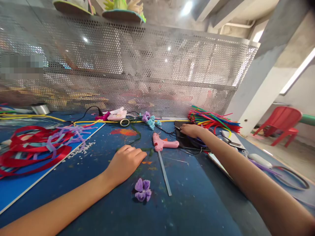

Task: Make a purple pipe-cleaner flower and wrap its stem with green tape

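Observation:
My left hand (128,161) rests knuckles up on the blue table (187,203), its fingers curled with their tips hidden; a dark green strip runs beneath or beside it. Just below it lies a purple fuzzy flower (143,190). A pink glue gun (163,143) lies between my hands, with a clear glue stick (164,173) reaching toward me. My right hand (190,130) reaches out over a black tray-like object (181,137) at the back; its fingertips are at a thin item I cannot make out.
Red ribbon (55,157) and purple strips lie on a blue board at left. Colourful pipe cleaners (216,121) are heaped at back right. Purple and light blue fuzzy flowers (150,121) sit before a perforated metal screen (147,65). A red chair (283,123) stands beyond the table.

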`<state>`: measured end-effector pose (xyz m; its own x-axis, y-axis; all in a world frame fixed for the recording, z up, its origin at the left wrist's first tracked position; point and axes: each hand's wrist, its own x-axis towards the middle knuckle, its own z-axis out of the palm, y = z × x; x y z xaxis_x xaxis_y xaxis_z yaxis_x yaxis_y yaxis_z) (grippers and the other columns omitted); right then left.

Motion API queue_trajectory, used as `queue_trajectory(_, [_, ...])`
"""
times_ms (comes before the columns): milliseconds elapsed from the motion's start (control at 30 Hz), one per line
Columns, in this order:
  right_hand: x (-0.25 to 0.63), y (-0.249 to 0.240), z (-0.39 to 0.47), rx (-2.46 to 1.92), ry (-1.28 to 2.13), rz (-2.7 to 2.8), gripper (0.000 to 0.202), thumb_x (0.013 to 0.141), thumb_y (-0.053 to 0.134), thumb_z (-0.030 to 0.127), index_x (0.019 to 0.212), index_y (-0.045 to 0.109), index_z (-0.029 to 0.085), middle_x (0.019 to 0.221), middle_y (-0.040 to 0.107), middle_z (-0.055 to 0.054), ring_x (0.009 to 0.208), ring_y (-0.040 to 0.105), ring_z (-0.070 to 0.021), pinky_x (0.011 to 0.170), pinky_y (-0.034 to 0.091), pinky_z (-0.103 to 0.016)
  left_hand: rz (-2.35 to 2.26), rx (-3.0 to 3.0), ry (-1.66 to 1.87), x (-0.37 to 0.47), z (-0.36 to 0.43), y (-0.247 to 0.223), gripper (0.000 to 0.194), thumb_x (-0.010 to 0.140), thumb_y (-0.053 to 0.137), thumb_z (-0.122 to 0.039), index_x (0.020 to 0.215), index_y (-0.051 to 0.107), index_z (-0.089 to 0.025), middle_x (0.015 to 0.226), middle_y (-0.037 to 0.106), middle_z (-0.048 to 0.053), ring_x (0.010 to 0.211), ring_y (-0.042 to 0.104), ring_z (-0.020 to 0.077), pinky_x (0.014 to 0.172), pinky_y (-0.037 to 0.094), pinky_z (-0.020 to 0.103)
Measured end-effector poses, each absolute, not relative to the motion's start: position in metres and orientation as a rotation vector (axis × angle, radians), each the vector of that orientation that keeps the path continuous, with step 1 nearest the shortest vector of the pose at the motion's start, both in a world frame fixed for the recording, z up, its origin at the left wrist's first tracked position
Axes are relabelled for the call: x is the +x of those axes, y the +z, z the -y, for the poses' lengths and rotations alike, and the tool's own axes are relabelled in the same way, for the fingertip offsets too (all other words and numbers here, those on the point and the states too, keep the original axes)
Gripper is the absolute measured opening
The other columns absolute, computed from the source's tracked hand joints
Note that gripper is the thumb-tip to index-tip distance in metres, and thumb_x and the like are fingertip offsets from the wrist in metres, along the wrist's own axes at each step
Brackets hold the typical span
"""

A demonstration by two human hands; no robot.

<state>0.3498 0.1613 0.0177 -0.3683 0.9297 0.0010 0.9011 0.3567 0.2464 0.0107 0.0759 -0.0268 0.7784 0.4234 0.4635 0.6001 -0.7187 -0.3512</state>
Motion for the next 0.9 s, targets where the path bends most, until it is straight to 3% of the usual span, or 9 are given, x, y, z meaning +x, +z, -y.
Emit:
queue_trajectory(133, [0.317,0.035,-0.139,1.782,0.362,-2.55,0.03,0.094,0.041,0.028,0.107,0.06,0.009,0.109,0.064,-0.019,0.098,0.061,-0.0254,0.08,0.042,-0.031,0.736,-2.47,-0.498,0.011,-0.075,-0.026,0.017,0.088,0.05,-0.013,0.092,0.065,-0.019,0.076,0.068,0.001,0.071,0.062,0.0184,0.071,0.041,0.033])
queue_trajectory(233, [0.27,0.038,-0.105,1.766,0.388,-2.734,0.029,0.096,0.036,0.027,0.114,0.055,0.016,0.109,0.065,-0.01,0.097,0.06,-0.0184,0.079,0.04,-0.025,0.697,-2.442,-0.503,0.013,-0.073,-0.023,0.019,0.088,0.048,-0.012,0.092,0.065,-0.019,0.076,0.068,0.002,0.07,0.062,0.0176,0.073,0.042,0.033])
queue_trajectory(333, [0.225,0.024,-0.065,1.648,0.035,-3.071,0.017,0.09,0.05,0.027,0.099,0.061,0.017,0.089,0.068,-0.005,0.077,0.063,-0.0155,0.064,0.04,-0.023,0.639,-2.373,-0.517,0.015,-0.069,-0.021,0.02,0.089,0.046,-0.012,0.089,0.065,-0.019,0.073,0.067,0.002,0.068,0.061,0.0172,0.076,0.042,0.035])
queue_trajectory(400, [0.206,0.011,-0.045,1.647,0.012,-3.081,0.009,0.085,0.057,0.022,0.087,0.063,0.016,0.081,0.068,-0.006,0.072,0.063,-0.0171,0.06,0.039,-0.024,0.577,-2.332,-0.543,0.017,-0.066,-0.02,0.022,0.089,0.044,-0.01,0.082,0.063,-0.018,0.07,0.065,0.001,0.065,0.059,0.0164,0.078,0.043,0.036])
queue_trajectory(500, [0.2,-0.007,-0.029,1.702,0.029,-3.053,0.01,0.087,0.054,0.014,0.082,0.062,0.015,0.081,0.068,-0.007,0.072,0.063,-0.0179,0.059,0.038,-0.025,0.494,-2.343,-0.619,0.017,-0.062,-0.02,0.028,0.09,0.039,-0.007,0.079,0.062,-0.017,0.067,0.063,0.001,0.063,0.058,0.015,0.08,0.043,0.036])
queue_trajectory(600, [0.212,-0.017,-0.023,1.709,0.033,-3.126,0.014,0.09,0.048,0.013,0.085,0.061,0.016,0.081,0.067,-0.006,0.074,0.062,-0.017,0.061,0.039,-0.024,0.5,-2.431,-0.73,0.015,-0.061,-0.02,0.023,0.092,0.042,-0.014,0.085,0.064,-0.019,0.069,0.064,0.001,0.066,0.059,0.0145,0.079,0.044,0.034])
queue_trajectory(700, [0.23,-0.024,-0.022,1.847,0.062,-3.132,0.014,0.091,0.045,0.016,0.087,0.058,0.016,0.082,0.065,-0.006,0.071,0.06,-0.0169,0.061,0.039,-0.024,0.631,-2.494,-0.763,0.015,-0.07,-0.02,0.017,0.091,0.048,-0.016,0.093,0.064,-0.018,0.079,0.068,0.003,0.075,0.061,0.0169,0.076,0.045,0.032])
queue_trajectory(800, [0.243,-0.031,-0.028,2.081,-0.102,-3.097,0.014,0.091,0.044,0.018,0.084,0.055,0.017,0.076,0.064,-0.003,0.064,0.057,-0.0156,0.058,0.037,-0.024,0.652,-2.566,-0.637,0.019,-0.089,-0.021,0.024,0.089,0.051,-0.011,0.106,0.063,-0.022,0.098,0.067,0.005,0.091,0.06,0.0198,0.078,0.046,0.032])
queue_trajectory(900, [0.247,-0.036,-0.037,2.164,-0.317,-3.133,0.012,0.091,0.046,0.023,0.088,0.056,0.019,0.073,0.063,-0.001,0.062,0.056,-0.0147,0.057,0.037,-0.023,0.5,-2.614,-0.57,0.026,-0.109,-0.022,0.021,0.087,0.056,-0.015,0.102,0.066,-0.025,0.106,0.065,0.005,0.099,0.058,0.0212,0.081,0.046,0.034])
